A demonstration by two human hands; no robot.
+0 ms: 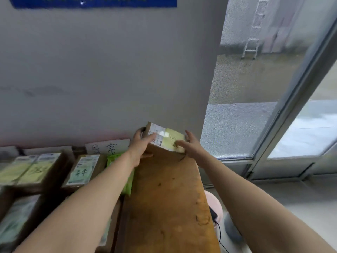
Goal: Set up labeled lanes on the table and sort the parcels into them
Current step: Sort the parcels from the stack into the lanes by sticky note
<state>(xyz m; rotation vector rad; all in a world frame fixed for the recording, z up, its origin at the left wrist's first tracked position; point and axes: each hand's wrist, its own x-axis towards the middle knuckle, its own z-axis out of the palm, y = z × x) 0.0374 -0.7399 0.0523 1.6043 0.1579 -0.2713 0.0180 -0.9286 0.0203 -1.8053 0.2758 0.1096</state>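
A small brown parcel (166,137) with a white shipping label and a yellow note sits tilted at the far end of the wooden table (167,201), against the wall. My left hand (141,145) grips its left side and my right hand (191,145) holds its right side. A white lane label (107,147) with handwritten characters leans on the wall to the left. Other brown parcels lie left of my arms: one with a yellow note (34,170), one with a green-tinted label (83,170), and a green packet (118,159).
More parcels (16,218) crowd the near left. A grey wall stands behind the table. A window with a metal frame (295,99) fills the right side. A pink round object (214,203) and a black cable sit beside the table's right edge.
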